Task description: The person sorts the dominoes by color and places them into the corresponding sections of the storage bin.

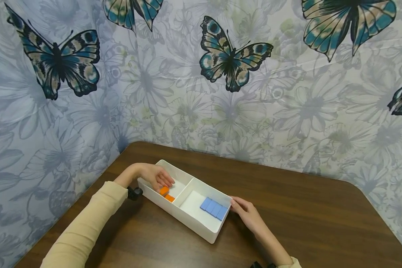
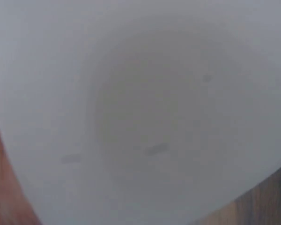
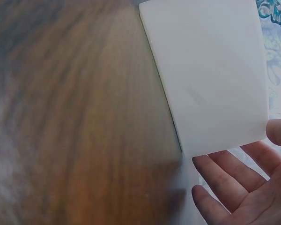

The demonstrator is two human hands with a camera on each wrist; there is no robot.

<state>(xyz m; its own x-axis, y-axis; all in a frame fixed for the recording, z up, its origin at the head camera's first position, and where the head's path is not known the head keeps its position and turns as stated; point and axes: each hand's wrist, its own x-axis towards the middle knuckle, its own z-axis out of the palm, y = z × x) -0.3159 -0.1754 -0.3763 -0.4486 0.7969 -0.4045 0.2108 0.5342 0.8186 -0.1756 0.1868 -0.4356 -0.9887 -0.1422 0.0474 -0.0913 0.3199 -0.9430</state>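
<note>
A white two-compartment box (image 1: pixel 195 216) lies slantwise on the table. My left hand (image 1: pixel 156 176) reaches over its near wall into the left compartment, where thumb and fingers hold an orange block (image 1: pixel 164 191). Another orange block (image 1: pixel 169 198) lies just beside it, by the divider (image 1: pixel 184 191). In the right compartment, several flat blue blocks (image 1: pixel 213 208) sit in a row along the end wall. With my right hand (image 1: pixel 249 214) I grip the box's right far corner; the right wrist view has the thumb (image 3: pixel 278 132) at the wall's edge and fingers behind it. The left wrist view shows mostly blurred white wall.
The brown wooden table (image 1: pixel 288 201) has rounded far corners and extends well to the right of the box. Behind it hangs a floral cloth (image 1: pixel 174 85) with printed butterflies. A dark strap (image 1: pixel 134 193) is on the left wrist, close to the box's near wall.
</note>
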